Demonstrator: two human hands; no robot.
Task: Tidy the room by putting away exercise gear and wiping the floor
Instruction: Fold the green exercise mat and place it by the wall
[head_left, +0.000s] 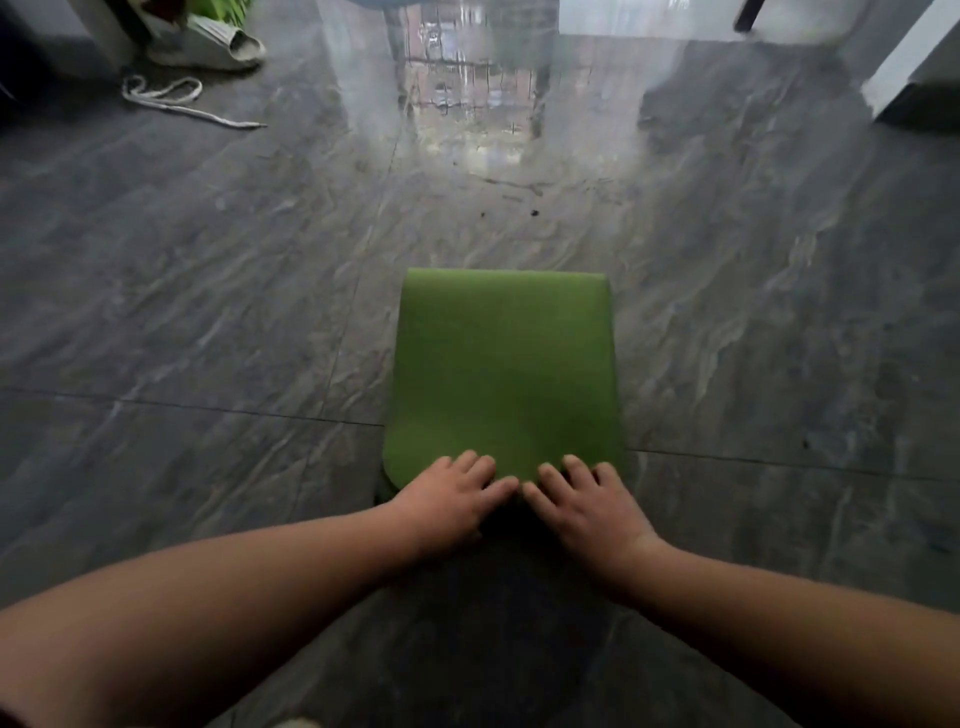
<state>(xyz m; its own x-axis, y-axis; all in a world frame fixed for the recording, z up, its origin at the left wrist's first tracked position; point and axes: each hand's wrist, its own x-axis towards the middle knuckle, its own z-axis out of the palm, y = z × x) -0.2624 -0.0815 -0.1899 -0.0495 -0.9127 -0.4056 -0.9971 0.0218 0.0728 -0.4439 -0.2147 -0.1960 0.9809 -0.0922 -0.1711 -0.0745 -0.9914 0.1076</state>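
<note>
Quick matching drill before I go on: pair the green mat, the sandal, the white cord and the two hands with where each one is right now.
Things:
1. green mat
2. sandal
3. white cord
4. left hand and right hand

Places:
A. far left, lying loose on the floor
B. pressed on the mat's near edge
C. centre of the floor
D. top left corner, beyond the cord

Pairs: 1-C, 2-D, 3-A, 4-B
</note>
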